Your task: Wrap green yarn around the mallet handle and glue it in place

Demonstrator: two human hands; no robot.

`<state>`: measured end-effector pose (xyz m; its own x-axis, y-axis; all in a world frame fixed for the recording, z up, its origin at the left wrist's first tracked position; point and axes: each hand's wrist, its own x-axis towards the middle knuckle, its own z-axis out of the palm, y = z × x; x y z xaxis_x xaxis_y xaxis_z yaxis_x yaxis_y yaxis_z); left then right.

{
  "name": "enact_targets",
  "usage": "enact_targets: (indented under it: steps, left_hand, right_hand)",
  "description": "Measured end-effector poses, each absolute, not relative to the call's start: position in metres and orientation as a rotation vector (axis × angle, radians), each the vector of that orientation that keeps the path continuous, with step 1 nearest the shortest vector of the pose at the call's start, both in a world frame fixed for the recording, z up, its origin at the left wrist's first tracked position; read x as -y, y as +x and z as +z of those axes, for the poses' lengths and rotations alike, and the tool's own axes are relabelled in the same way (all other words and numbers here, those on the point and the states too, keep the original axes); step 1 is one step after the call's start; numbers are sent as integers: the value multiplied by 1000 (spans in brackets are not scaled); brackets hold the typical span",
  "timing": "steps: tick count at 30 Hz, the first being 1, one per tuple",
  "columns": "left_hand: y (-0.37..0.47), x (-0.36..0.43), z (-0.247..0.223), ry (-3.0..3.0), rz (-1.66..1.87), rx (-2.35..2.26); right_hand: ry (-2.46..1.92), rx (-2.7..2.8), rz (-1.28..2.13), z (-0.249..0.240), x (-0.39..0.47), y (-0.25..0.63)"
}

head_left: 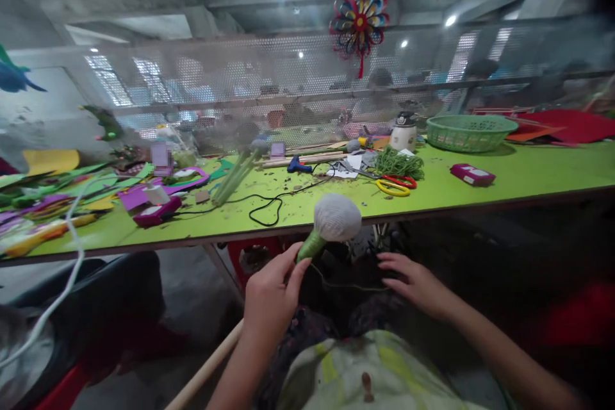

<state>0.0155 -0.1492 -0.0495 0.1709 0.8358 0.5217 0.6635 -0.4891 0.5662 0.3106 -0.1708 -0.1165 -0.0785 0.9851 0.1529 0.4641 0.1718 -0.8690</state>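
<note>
My left hand (275,288) is closed around the stem of a mallet-shaped piece. Its round head (337,218) is covered in pale grey-white knit or yarn, and the neck (311,246) just below is wrapped in green. A bare wooden stick (209,362) runs out below my left wrist toward the lower left. From the green neck a thin thread (350,286) sags across to my right hand (416,282). That hand is apart from the piece, its fingers extended loosely with the thread at the lower fingertips; the exact grip is hard to make out.
On the green table (230,224) lie a blue glue gun (298,165), scissors (394,186), a green yarn heap (396,163) and a magenta box (472,174). A green basket (471,132) stands behind. Coloured sheets (52,195) cover the left. A white cable (72,269) hangs at left.
</note>
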Motion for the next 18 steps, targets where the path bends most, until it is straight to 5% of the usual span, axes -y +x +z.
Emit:
enact_targets:
  steps: [10,18]
  left_hand:
    - [28,160,-39,2462,995,-1549]
    - [45,155,-35,1582,851,-1041]
  right_hand:
    - [-522,1232,1778,-46,160,195]
    - [-829,1306,1412,-58,175,209]
